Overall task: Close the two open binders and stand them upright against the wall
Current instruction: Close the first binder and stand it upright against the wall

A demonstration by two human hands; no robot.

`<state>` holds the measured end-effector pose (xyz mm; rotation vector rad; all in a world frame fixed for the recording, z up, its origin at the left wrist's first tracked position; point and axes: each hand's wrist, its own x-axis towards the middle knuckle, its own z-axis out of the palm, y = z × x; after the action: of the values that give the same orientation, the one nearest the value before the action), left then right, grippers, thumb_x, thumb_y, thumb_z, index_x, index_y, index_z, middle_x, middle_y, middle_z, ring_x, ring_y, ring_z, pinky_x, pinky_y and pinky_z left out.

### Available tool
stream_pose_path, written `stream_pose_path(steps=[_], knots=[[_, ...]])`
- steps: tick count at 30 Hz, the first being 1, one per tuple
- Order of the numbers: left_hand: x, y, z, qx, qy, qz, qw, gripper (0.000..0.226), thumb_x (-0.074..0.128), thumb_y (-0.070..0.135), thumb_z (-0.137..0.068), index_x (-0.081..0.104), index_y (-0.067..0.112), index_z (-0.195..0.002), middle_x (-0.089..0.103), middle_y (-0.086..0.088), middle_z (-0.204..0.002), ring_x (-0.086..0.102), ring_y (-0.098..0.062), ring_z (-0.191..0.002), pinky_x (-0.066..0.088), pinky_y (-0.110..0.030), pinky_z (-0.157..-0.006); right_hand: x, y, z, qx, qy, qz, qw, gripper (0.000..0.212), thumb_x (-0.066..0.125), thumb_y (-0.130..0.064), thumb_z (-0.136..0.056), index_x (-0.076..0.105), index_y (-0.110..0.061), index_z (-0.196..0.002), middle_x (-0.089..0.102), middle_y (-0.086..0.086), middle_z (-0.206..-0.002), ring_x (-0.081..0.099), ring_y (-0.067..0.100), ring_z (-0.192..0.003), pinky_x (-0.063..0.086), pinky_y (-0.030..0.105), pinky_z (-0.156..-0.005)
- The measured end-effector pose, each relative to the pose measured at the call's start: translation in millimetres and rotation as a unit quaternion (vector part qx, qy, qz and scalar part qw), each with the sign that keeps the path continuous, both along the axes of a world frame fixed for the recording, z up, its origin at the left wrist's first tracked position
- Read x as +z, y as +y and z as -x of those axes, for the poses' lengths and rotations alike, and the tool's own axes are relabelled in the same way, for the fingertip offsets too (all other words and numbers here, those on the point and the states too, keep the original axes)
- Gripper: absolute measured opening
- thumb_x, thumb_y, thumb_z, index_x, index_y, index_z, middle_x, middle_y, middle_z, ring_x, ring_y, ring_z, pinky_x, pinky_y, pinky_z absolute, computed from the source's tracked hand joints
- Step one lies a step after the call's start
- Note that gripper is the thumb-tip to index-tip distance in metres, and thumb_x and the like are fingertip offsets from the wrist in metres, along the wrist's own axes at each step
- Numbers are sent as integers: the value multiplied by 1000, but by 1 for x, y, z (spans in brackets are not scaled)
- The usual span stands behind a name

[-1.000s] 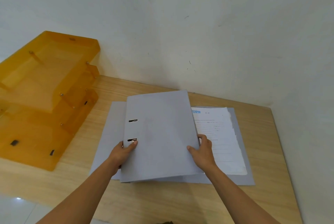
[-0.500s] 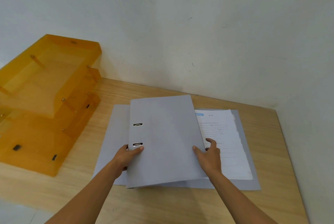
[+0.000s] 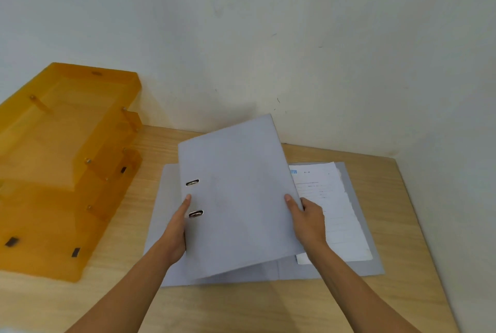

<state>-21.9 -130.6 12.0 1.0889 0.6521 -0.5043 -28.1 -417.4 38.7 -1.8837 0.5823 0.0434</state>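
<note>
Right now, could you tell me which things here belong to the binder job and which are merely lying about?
Job:
closed grey binder, held by left hand and right hand
open binder lying beneath, papers showing
wall

Lying about:
orange tray stack

Single head cam, worn high, looks fwd and down over both forearms. Close in: left hand (image 3: 175, 228) and right hand (image 3: 308, 221) sit mid-frame, wall (image 3: 268, 37) beyond them, table (image 3: 241, 308) edge under the wrists.
</note>
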Motion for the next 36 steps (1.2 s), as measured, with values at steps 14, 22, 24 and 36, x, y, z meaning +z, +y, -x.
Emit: stream_pose_path(steps=[14,22,24,36], knots=[[120,-37,-77,-112,-234,78,963,33,75,38,-70,80,21,-97,80,-4,-100,77,-17,-90,62,-29,-76,89,-64,-15,-48,-125,121,984,56,73,-44,-84,58,-13,-128,66,2,-122,63,24,-116,49,29,-84],[141,-162,-57,-77,-326,54,941,70,83,18,-69,52,3,-130,73,-11,-122,71,-23,-109,55,-40,-91,119,-65,14,154,10,119,981,151,90,-57,-53,-26,-47,-150,-29,2,-164,6,20,-154,19,32,-116],[143,-186,-54,-90,-349,26,932,69,87,24,-62,53,13,-121,76,-3,-116,73,-20,-108,56,-39,-90,115,-63,24,180,-21,132,975,156,91,-57,-51,-34,-49,-144,-34,-1,-162,2,10,-151,23,24,-108],[130,-323,-30,-381,-473,-83,790,106,90,12,-68,28,20,-154,59,-3,-142,59,-10,-129,53,-31,-101,67,-181,56,65,-192,54,978,51,75,-14,-86,60,-20,-134,72,0,-120,70,15,-108,60,25,-75]])
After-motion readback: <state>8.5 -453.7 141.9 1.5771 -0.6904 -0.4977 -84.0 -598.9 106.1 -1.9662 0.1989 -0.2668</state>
